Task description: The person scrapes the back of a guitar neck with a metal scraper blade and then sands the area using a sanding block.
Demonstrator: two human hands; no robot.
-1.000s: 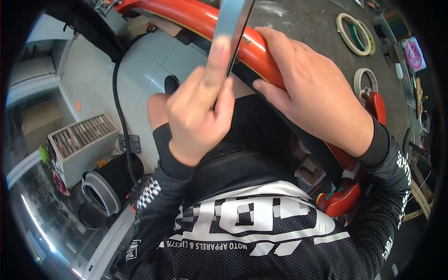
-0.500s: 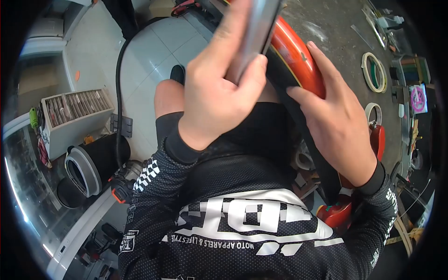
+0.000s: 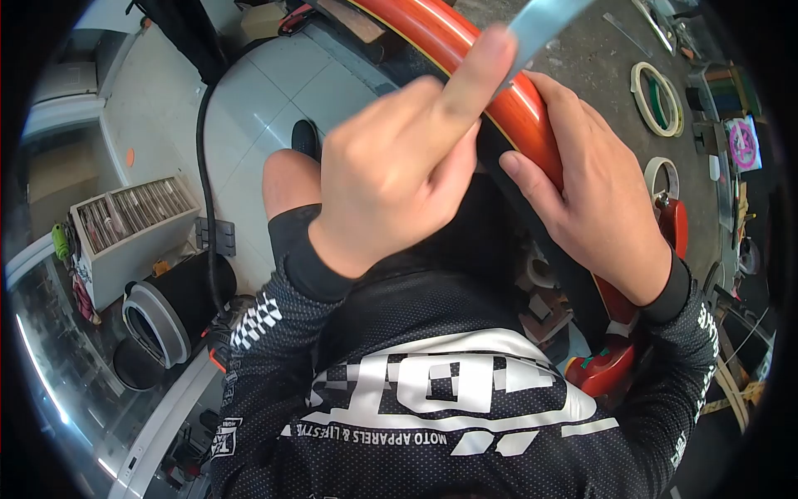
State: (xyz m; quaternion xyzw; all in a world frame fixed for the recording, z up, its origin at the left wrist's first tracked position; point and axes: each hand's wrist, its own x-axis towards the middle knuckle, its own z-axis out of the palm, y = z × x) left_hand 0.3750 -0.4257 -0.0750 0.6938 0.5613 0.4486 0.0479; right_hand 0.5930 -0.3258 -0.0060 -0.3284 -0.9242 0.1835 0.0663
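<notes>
Pinching a flat metal bar [image 3: 549, 29], the left hand [image 3: 391, 175] has its index finger stretched along the bar, its thumb below and its other fingers curled in. From where I watch, the bar's near end overlaps the glossy orange-red piece [image 3: 432, 29], but I cannot tell whether the two touch. That piece curves down from the top of my view, pale trim along its near side, and runs under the right hand [image 3: 594, 191]. It lies between me and the dark table [image 3: 582, 58], along the table's left edge. The right hand is laid over it with its fingers close together on the far side and its thumb spread apart, toward the dark band beside the trim.

Near the table's right edge I have two nested rings of tape [image 3: 638, 91], cream with green inside, and nearer to me a cream roll [image 3: 651, 179] just beside a red part [image 3: 675, 229]. Another dark red part [image 3: 600, 373] sits below the right forearm. On my left, a black hose [image 3: 206, 183] crosses the tiled floor [image 3: 278, 91], passing a white slotted box [image 3: 120, 274] and a black cylinder [image 3: 199, 279] tipped on its side.
</notes>
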